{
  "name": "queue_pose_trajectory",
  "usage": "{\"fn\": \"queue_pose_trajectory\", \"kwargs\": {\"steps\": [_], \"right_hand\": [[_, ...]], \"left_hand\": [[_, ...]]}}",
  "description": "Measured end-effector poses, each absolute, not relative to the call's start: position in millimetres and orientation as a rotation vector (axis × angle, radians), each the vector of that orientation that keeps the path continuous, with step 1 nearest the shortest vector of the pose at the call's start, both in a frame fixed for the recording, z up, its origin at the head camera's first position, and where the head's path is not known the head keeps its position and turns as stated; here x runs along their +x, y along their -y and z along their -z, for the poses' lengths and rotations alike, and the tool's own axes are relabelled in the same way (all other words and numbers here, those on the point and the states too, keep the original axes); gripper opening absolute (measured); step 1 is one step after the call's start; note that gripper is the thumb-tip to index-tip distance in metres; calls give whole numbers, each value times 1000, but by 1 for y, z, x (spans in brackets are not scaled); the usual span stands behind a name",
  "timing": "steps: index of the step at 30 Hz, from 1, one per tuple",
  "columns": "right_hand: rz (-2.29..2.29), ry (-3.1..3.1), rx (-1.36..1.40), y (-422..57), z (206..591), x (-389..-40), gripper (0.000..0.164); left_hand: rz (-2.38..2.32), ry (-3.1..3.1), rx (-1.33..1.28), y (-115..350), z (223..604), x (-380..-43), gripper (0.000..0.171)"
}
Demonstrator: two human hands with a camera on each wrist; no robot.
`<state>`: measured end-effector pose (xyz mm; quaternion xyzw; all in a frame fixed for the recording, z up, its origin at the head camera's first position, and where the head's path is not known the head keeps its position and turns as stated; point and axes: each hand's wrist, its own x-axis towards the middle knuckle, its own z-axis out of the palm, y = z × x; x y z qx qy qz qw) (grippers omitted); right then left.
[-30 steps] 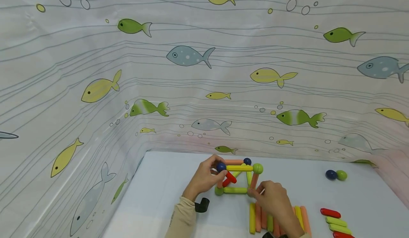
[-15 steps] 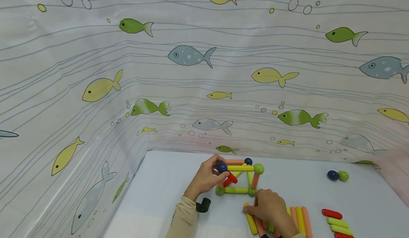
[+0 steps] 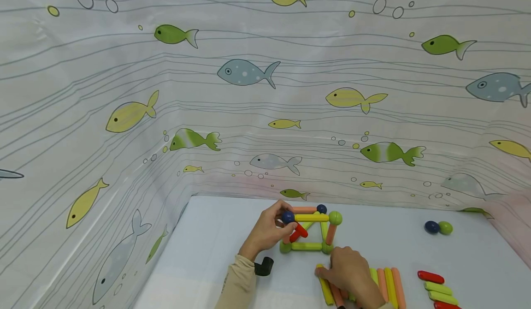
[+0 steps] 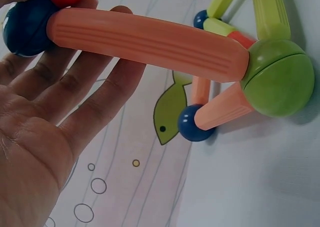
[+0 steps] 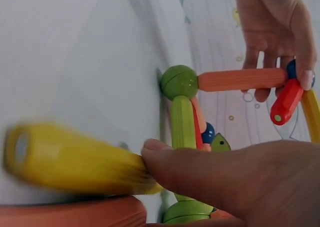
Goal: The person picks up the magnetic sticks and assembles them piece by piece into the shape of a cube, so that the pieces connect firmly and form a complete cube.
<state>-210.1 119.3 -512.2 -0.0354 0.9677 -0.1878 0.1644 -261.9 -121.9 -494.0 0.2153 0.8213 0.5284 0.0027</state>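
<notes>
Soft, even light fills the head view, whitening the table (image 3: pixel 178 253) toward its near edge. Both wrist views look dimmer; a highlight dots the lower blue ball (image 4: pixel 195 124), faint shadow edges the green ball (image 4: pixel 279 79), and the yellow stick (image 5: pixel 75 162) is blurred.

The left grip (image 3: pixel 267 229) is holding a frame (image 3: pixel 307 246) by its blue ball (image 3: pixel 288 217). The right grip (image 3: pixel 349 270) is pinching a yellow rod (image 3: pixel 326 292).

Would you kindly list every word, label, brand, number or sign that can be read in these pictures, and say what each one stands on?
Readable text: none.
Left sleeve: small dark marks, possibly lettering, too small to read.
Sticks, balls and wall covering: no lettering seen.
</notes>
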Motion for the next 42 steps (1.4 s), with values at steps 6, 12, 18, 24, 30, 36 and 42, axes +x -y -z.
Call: {"fn": "queue_pose_trajectory", "kwargs": {"steps": [6,12,18,24,30,36,42], "right_hand": [[497,-2823,-83,-117,506,-207,53],[571,-2793,-156,-116,509,-207,45],[681,-2770,-238,-113,514,-207,36],[955,-2729,-368,-112,512,-213,26],[1027,-2841,-299,-107,507,-217,21],[1010,-2961,-289,-103,507,-218,24],[1031,-3016,-301,-101,510,-219,24]], "left_hand": [[-1659,-2573,651,122,493,-261,28],[-1662,-2570,642,121,492,-261,29],[-1660,-2575,636,122,491,-260,28],[-1669,-2567,611,121,492,-260,29],[-1665,-2569,624,121,492,-260,28],[-1652,-2578,650,121,492,-260,29],[-1652,-2579,653,122,493,-261,29]]}}
